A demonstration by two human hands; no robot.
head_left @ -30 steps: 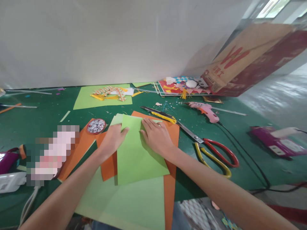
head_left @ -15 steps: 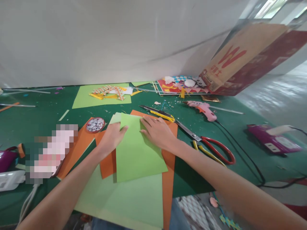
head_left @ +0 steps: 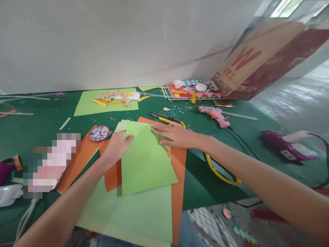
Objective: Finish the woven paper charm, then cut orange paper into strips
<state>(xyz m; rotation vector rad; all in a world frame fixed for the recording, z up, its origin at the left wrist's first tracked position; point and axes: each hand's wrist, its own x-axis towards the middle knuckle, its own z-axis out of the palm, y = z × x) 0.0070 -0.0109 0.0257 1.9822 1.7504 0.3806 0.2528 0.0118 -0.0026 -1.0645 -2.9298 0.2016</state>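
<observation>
A bright green sheet of paper lies over orange paper and a larger pale green sheet. My left hand is closed on its left edge, the thumb on top and the other fingers mostly hidden. Across its upper right edge, my right hand rests with fingers stretched out flat. A utility knife with a yellow edge lies just beyond the right fingers. Beneath the right forearm, yellow-handled scissors are partly covered.
A round tub of googly eyes stands left of my left hand. Farther right lie a pink glue gun with a cord and a purple power strip. Paper crafts and a paper bag are at the back.
My right hand has turned on the paper, its fingers pointing more to the left and its forearm raised, hiding the red-handled scissors. My left hand keeps its place on the edge.
</observation>
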